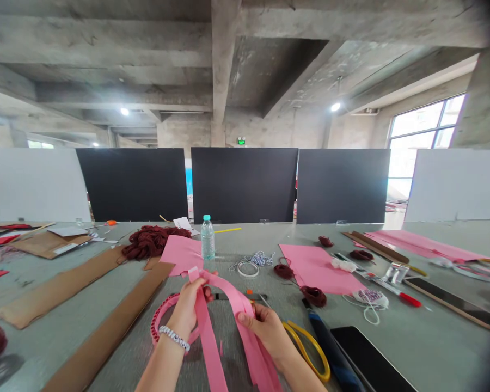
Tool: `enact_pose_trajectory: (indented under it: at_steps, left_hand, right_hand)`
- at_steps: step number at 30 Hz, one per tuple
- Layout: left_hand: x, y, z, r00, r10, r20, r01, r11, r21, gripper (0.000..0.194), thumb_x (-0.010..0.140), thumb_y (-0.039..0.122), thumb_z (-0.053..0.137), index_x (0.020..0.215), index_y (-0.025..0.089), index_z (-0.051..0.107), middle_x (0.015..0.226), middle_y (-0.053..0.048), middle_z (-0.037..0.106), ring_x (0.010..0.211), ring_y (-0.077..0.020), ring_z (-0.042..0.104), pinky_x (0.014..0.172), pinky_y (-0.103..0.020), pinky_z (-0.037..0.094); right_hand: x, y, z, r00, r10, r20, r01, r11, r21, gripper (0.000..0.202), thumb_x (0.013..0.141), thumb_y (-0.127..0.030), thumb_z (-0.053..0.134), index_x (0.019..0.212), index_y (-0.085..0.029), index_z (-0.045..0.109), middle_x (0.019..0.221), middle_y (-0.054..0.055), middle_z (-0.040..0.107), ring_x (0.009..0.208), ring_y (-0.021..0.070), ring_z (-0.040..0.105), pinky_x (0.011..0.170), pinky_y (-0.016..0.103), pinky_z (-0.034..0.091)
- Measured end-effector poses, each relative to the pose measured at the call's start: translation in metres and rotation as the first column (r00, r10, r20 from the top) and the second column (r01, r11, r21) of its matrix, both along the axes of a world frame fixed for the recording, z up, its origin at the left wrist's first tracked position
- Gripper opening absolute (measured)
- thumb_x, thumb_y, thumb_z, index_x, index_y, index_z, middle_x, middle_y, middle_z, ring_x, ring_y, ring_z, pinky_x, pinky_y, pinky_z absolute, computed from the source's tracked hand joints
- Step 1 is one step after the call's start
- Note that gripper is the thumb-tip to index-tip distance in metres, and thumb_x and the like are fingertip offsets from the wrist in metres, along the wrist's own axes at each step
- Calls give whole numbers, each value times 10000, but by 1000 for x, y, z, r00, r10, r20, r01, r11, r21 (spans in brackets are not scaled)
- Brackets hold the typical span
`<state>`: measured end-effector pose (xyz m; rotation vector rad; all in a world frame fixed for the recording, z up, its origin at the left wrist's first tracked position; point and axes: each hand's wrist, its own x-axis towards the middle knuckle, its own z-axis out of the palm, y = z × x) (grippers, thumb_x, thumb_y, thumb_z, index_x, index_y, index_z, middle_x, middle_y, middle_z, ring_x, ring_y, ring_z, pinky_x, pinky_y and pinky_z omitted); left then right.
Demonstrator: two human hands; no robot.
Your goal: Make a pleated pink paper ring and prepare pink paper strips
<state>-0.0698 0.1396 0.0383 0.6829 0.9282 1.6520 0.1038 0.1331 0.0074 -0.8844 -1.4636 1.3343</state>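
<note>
A long pink strip point(207, 343) hangs from my left hand point(190, 305), whose fingers are closed on it near its top end, where a small whitish piece shows. The strip arches over to the right, and my right hand point(265, 326) pinches its other side between thumb and fingers. Layers of pink material overlap below the right hand. Behind my left wrist, which wears a beaded bracelet point(174, 337), a pink ring with a patterned edge point(157, 321) lies on the table. Yellow-handled scissors point(310, 348) are beside my right forearm, partly hidden.
A water bottle point(208, 239) stands beyond my hands. Brown cardboard strips point(110, 332) and dark red yarn point(155, 239) lie left. To the right are a pink sheet point(324, 267), yarn bundles, a black phone point(371, 359) and a red-tipped pen point(408, 299). Black panels point(245, 185) stand behind.
</note>
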Motion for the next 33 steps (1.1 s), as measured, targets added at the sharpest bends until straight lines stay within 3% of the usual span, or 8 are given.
enact_pose_trajectory:
  at_steps: [3,8,12,15,18,22,26,33]
  left_hand:
    - [-2,6,-7,999,49,3,-49,999,-18,186,508,200,680,511,147,502,329,77,428,301,-47,368,341,-170,276]
    - [-7,13,-14,996,87,31,-86,996,-16,280,473,226,716,494,163,444,309,114,344,281,-22,289,319,-160,217]
    - [-9,15,-15,990,135,46,-135,991,-8,255,485,245,711,546,161,477,319,118,348,279,-25,289,318,-165,222]
    - [-10,17,-17,978,199,57,-199,980,-7,251,484,243,707,573,162,487,337,113,378,291,-26,315,330,-165,248]
    - [-11,19,-20,969,241,57,-241,970,-7,256,473,234,709,562,159,481,349,111,387,307,-23,327,347,-165,270]
    - [-8,19,-23,978,207,10,-207,978,-4,268,464,230,718,502,154,465,324,108,360,298,-25,305,334,-176,253]
    - [-2,19,-28,984,172,-52,-172,985,7,265,471,237,717,479,150,467,318,102,363,289,-32,306,338,-193,266]
    - [0,25,-38,977,141,-163,-138,990,30,298,541,296,687,448,152,443,302,93,360,283,-47,338,333,-200,279]
  right_hand:
    - [-2,-2,0,1000,5,25,-6,1000,26,316,562,-419,659,596,-139,516,495,-64,392,475,73,306,451,194,261]
    - [1,-3,5,979,-174,102,162,979,121,349,650,-482,547,546,-158,473,487,-60,339,489,90,299,451,206,247]
    - [6,2,4,972,-230,55,221,966,136,362,698,-490,483,538,-167,457,498,-49,365,504,104,343,485,216,284]
    - [10,7,2,969,-248,21,243,962,120,383,698,-491,494,497,-182,391,433,-67,337,416,84,304,415,216,240]
    - [16,9,5,948,-285,-144,293,955,45,372,729,-482,476,515,-190,386,394,-62,384,365,82,328,388,214,257]
    - [22,7,13,923,-205,-325,212,977,-14,263,721,-411,543,626,-175,481,474,-35,486,422,93,416,424,208,320]
    - [18,6,10,936,-133,-325,127,991,-39,218,702,-371,589,697,-166,518,508,-36,510,433,84,434,427,196,332]
    - [11,1,9,943,-80,-322,37,990,-138,277,674,-421,596,627,-175,478,438,-47,505,364,82,433,378,199,325]
